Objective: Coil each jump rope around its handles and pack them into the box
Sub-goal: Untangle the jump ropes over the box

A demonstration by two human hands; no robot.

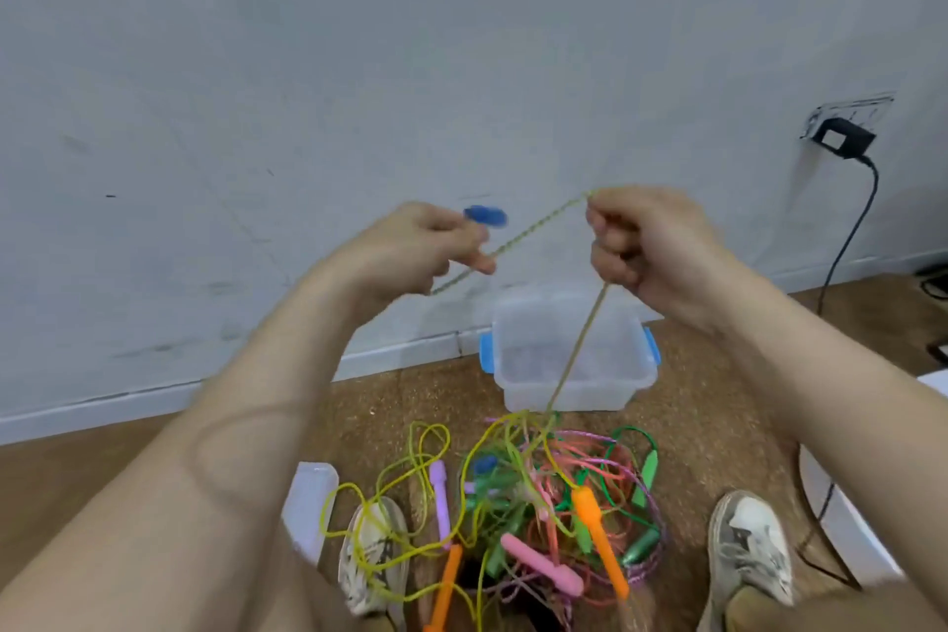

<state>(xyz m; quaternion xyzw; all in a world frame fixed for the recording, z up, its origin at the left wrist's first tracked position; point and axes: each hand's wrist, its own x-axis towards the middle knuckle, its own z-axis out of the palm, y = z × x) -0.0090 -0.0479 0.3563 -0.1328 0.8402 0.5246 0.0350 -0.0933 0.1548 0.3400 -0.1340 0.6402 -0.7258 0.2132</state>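
Your two hands are raised in front of you at about the same height. Your left hand (415, 246) has its fingers curled round one blue handle (485, 215), whose tip sticks out past the knuckles. Your right hand (646, 246) is clenched in a fist on one yellow-green rope (533, 227). The rope runs taut from under your left fingers up to the top of your right fist, then drops from the bottom of that fist straight down.

Below, your two shoes (751, 547) stand apart on the floor (718, 426), and the pile (544, 493) of tangled ropes lies between them; the held rope ends in its far edge. In the pile you can count two orange handles (600, 541), one pink handle (541, 572), one lilac handle (440, 498) and a second blue handle (485, 464). At least three green handles (649, 472) show too, though blur hides the exact number. Loose yellow loops (410, 467) spill over your left shoe. One pale plastic piece (308, 503) lies just beside that shoe.

Beyond the pile sits one clear box (518, 364), open, with two blue clips (486, 354), one on each end. No rope lies inside it.

Behind the box stands the wall (359, 67). On the right it carries one black plug (841, 135) with one cable (846, 241) hanging to the floor.
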